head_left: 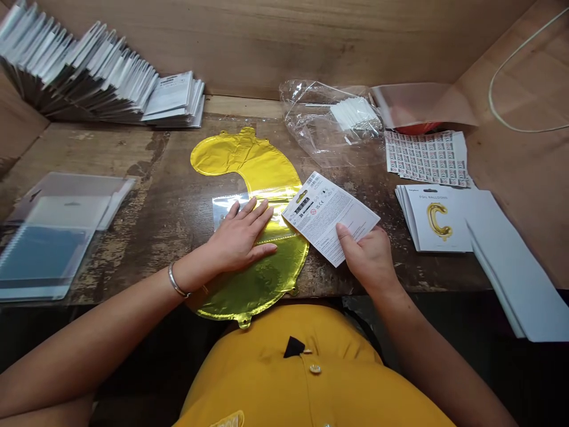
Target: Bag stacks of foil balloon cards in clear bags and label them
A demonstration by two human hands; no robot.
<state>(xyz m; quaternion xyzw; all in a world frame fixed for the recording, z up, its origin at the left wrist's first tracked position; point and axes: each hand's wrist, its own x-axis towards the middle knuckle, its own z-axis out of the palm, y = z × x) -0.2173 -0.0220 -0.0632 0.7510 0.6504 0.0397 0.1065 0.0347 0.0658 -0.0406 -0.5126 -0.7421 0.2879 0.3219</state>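
Note:
A gold foil balloon (275, 169), flat and curved like a C, lies on the wooden table and hangs slightly over its front edge. My left hand (242, 234) rests flat on its middle, fingers spread, over a clear plastic sleeve (221, 204) that partly shows beside the fingers. My right hand (367, 246) grips a printed white card (326, 216) by its lower right corner, thumb on top. The card's text side faces up, with a hang hole at its upper left. Its left corner reaches over the balloon's right edge.
Packed white packets (98, 71) line the back left, and clear sleeves (48, 237) lie at left. Behind are a clear bag with white sticks (355, 112) and a sticker sheet (429, 157). At right, cards showing a gold C (438, 222) sit beside folded white cards (520, 267) overhanging the edge.

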